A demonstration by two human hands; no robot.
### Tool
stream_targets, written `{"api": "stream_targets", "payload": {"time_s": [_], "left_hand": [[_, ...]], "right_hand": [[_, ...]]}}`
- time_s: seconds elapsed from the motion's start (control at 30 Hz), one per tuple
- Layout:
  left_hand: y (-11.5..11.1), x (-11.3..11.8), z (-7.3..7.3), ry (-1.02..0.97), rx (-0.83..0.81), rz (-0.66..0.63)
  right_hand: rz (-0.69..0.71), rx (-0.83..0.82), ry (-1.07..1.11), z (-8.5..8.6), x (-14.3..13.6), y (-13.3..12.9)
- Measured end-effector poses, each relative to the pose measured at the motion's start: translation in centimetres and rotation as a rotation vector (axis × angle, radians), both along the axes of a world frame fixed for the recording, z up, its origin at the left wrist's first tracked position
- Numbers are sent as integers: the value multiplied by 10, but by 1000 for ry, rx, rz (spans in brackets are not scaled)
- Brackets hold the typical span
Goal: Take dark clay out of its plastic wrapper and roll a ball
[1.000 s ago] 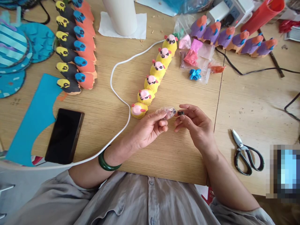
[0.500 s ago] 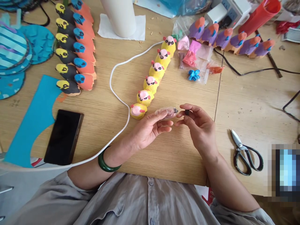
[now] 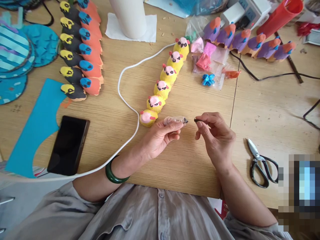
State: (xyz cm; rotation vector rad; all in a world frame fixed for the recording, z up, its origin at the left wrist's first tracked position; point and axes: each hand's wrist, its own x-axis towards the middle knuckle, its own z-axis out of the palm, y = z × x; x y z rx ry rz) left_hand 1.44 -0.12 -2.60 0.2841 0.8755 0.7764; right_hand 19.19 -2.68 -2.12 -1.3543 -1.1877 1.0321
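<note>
Between the thumb and fingers of my left hand (image 3: 162,136) is a small clear plastic bag (image 3: 172,120) with a dark lump showing at its right end. My right hand (image 3: 216,136) pinches a small piece of black clay (image 3: 197,120) between thumb and fingertips, a short gap to the right of the bag. Just beyond my left hand, a slanting row of yellow clay figures (image 3: 161,87) with pink faces runs away from me. The nearest yellow figure (image 3: 148,117) has red side pieces but no black marks that I can see on its pink face.
Black and orange figures (image 3: 92,85) stand in rows at the left, above a phone (image 3: 68,145) and blue sheet (image 3: 32,133). A white cable (image 3: 119,83) curves past the yellow row. Clay packets (image 3: 205,61), purple figures (image 3: 240,40) and scissors (image 3: 260,163) are at right.
My right hand has shifted slightly right, and the black clay between its fingertips looks flatter and points left. My left hand has tilted a little, still holding the bag.
</note>
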Motion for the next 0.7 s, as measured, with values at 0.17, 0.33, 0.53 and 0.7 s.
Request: {"api": "stream_targets", "payload": {"time_s": [0.17,0.33,0.53,0.7], "left_hand": [[0,2,4,42,66,-31],[-4,6,4,36,82,-65],[-4,4,0,27,112,-100],[-4,1,-3,-8,116,-117]], "right_hand": [[19,83,38,5,-7,-7],[122,244,-183,5,-8,-11],[49,296,-161,5,-3,-10],[121,306,-154,3,-2,-7]]}}
